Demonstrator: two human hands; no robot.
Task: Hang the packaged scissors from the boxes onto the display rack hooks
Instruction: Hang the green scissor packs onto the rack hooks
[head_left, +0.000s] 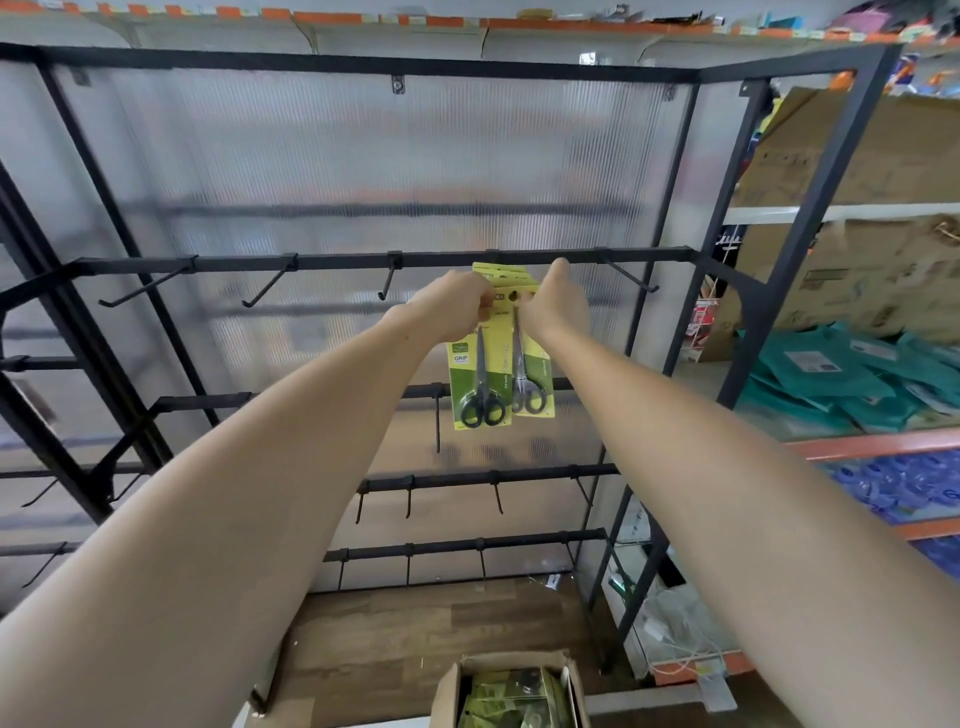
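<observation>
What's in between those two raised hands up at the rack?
In the head view, the yellow scissors packs hang between the left hand and right hand.

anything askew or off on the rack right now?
Nothing damaged or spilled. The scissors packs at the top rail fan out unevenly, the front one tilted against the one behind, but both hands, left hand and right hand, grip their tops mid-hanging.

Hook under the packs (501, 332) hidden by both hands; fingertips out of sight behind the cards. Box (511, 691) cut off by bottom edge, contents blurred. Pack print mostly unreadable.
</observation>
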